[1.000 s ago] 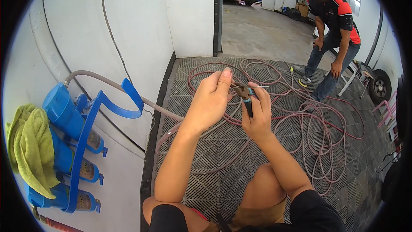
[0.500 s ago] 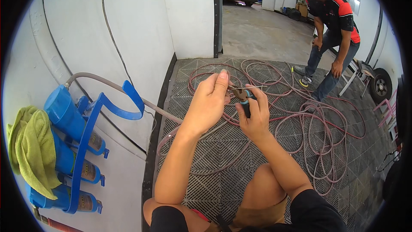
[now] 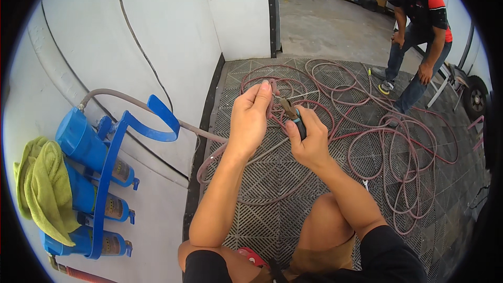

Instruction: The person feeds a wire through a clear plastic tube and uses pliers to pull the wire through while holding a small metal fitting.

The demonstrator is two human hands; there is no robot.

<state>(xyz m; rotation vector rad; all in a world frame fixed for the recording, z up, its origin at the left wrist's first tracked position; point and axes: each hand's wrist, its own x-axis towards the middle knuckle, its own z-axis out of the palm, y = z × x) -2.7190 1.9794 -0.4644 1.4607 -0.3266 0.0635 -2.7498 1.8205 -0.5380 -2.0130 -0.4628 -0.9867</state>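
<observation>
My left hand (image 3: 250, 119) is raised in front of me, thumb and fingers pinched round the end of a reddish hose (image 3: 272, 94). Close to its right, my right hand (image 3: 313, 140) grips a pair of pliers (image 3: 289, 111) with dark and light-blue handles. The plier jaws point up and left toward the hose end; whether they touch it I cannot tell. A thin, pale metal wire (image 3: 304, 95) sticks out to the right beside the jaws. Part of the hose end is hidden behind my left fingers.
Loops of reddish hose (image 3: 398, 178) lie over the grey grated floor mat (image 3: 267, 191). Blue filter canisters (image 3: 89, 147) with a green cloth (image 3: 44, 188) hang on the left wall. A person (image 3: 427, 26) bends forward at far right, near a wheel (image 3: 474, 98).
The pliers have turned from pointing left to pointing up and left, slightly lower. My right fingers have closed further round the handles. The whole view has shifted a little.
</observation>
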